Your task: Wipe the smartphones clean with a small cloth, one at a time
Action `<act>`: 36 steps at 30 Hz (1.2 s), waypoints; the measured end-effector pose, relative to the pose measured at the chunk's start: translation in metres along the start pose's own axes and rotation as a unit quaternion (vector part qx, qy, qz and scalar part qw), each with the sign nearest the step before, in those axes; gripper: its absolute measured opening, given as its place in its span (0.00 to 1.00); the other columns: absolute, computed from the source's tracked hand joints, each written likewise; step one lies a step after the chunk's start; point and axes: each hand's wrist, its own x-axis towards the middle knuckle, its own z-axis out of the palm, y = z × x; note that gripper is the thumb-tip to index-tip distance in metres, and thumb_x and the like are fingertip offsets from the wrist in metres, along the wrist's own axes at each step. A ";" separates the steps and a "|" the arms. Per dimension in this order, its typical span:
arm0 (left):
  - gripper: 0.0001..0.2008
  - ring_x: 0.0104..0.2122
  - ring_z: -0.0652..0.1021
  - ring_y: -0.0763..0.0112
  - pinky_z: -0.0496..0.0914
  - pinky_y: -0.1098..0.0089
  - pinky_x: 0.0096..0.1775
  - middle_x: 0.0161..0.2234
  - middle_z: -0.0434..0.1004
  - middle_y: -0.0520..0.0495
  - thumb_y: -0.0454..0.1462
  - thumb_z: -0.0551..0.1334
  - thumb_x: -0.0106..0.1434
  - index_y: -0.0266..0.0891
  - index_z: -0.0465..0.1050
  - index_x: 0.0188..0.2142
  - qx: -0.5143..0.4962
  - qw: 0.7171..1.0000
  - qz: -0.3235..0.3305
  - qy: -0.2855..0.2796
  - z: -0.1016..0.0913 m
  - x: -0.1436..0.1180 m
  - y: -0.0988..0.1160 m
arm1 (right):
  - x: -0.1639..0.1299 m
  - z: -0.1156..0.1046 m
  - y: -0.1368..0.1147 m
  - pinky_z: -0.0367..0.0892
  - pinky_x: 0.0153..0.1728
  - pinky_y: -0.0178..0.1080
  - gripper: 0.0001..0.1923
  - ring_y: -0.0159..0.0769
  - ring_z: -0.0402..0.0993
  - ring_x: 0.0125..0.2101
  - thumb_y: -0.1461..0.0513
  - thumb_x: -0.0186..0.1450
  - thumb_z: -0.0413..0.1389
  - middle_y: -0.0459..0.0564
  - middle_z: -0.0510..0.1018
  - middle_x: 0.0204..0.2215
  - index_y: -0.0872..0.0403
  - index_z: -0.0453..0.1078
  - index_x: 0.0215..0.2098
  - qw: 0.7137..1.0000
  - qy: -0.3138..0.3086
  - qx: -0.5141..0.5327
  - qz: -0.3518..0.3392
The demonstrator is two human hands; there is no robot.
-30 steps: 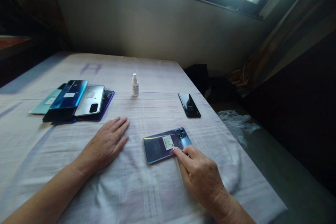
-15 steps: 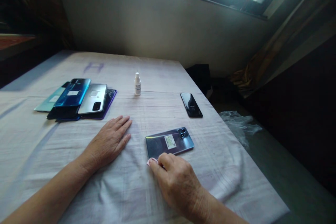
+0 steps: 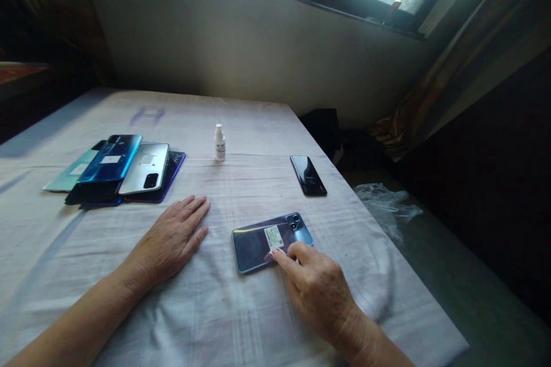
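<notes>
A purple-grey phone (image 3: 258, 241) lies face down on the white tablecloth (image 3: 215, 309), with a white sticker and camera lenses showing. My right hand (image 3: 312, 284) has its fingers curled, and the fingertips press a small pink pad (image 3: 274, 253) onto the phone's back near the sticker. The pad is mostly hidden under the fingers. My left hand (image 3: 172, 238) lies flat on the cloth to the left of the phone, fingers apart, holding nothing.
A pile of several phones (image 3: 116, 169) lies at the left. A small white dropper bottle (image 3: 220, 143) stands in the middle. A black phone (image 3: 307, 175) lies near the right table edge. Past that edge are crumpled plastic (image 3: 387, 203) and a dark bag (image 3: 321, 126).
My right hand slid left to the phone's near left corner, then came back right onto the phone's back near the sticker. The left hand stayed put.
</notes>
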 end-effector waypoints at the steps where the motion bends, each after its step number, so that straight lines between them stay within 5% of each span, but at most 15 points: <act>1: 0.32 0.63 0.68 0.49 0.63 0.49 0.62 0.63 0.69 0.36 0.51 0.43 0.74 0.34 0.69 0.63 0.003 1.000 0.000 0.000 0.000 0.000 -0.001 | -0.002 -0.001 0.004 0.67 0.30 0.34 0.16 0.34 0.74 0.29 0.70 0.69 0.50 0.49 0.76 0.31 0.53 0.77 0.48 1.000 0.000 -0.007 0.010; 11: 0.26 0.63 0.69 0.54 0.61 0.51 0.63 0.63 0.70 0.43 0.51 0.49 0.74 0.44 0.67 0.64 -0.032 0.999 0.033 0.000 -0.007 -0.006 0.027 | -0.004 -0.012 0.053 0.66 0.30 0.34 0.19 0.35 0.76 0.30 0.70 0.66 0.51 0.49 0.77 0.32 0.52 0.78 0.48 0.993 0.003 -0.068 0.096; 15: 0.36 0.65 0.65 0.48 0.58 0.48 0.65 0.67 0.63 0.42 0.58 0.59 0.66 0.46 0.60 0.68 -0.056 0.996 0.067 0.006 -0.003 -0.011 0.043 | 0.007 -0.015 0.067 0.66 0.31 0.34 0.21 0.34 0.76 0.31 0.71 0.65 0.50 0.49 0.78 0.33 0.51 0.78 0.51 0.993 0.024 -0.072 0.088; 19: 0.44 0.65 0.65 0.46 0.56 0.45 0.65 0.68 0.61 0.40 0.60 0.62 0.62 0.46 0.53 0.71 -0.049 0.996 0.069 -0.005 0.005 -0.017 0.047 | 0.013 -0.012 0.070 0.65 0.30 0.33 0.20 0.34 0.75 0.31 0.71 0.64 0.53 0.48 0.78 0.33 0.50 0.78 0.49 0.994 -0.030 -0.054 0.090; 28: 0.39 0.66 0.64 0.48 0.55 0.44 0.65 0.68 0.62 0.42 0.57 0.61 0.64 0.47 0.56 0.69 -0.045 0.998 0.047 -0.014 0.005 -0.017 0.049 | 0.039 -0.005 0.075 0.66 0.32 0.32 0.21 0.33 0.76 0.33 0.71 0.64 0.54 0.48 0.79 0.36 0.48 0.78 0.51 0.989 -0.092 -0.030 0.116; 36: 0.37 0.66 0.64 0.49 0.54 0.45 0.66 0.67 0.62 0.43 0.55 0.61 0.65 0.47 0.57 0.68 -0.048 0.998 0.042 -0.010 0.008 -0.017 0.049 | 0.012 -0.008 0.072 0.69 0.34 0.33 0.22 0.35 0.78 0.35 0.71 0.63 0.53 0.48 0.79 0.36 0.49 0.77 0.52 0.987 -0.086 0.020 0.132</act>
